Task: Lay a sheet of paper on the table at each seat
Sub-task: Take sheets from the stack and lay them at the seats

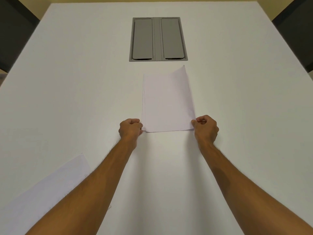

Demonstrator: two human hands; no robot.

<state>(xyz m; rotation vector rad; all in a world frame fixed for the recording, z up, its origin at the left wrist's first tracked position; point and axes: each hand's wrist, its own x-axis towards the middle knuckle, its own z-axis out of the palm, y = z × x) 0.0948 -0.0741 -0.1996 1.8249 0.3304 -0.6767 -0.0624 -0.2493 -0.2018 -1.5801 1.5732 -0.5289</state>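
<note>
A thin stack of white paper [167,102] lies on the white table [76,82], just below the middle. Its top sheet curls up at the far right corner. My left hand [131,128] is closed at the stack's near left corner, touching its edge. My right hand [205,128] pinches the near right corner of the top sheet between thumb and fingers. A single sheet of paper [45,192] lies flat at the near left of the table, partly hidden under my left forearm.
A grey cable hatch with two lids [158,39] is set into the table beyond the stack. Dark chair backs stand at the far left [15,31] and far right [296,31] edges of the table.
</note>
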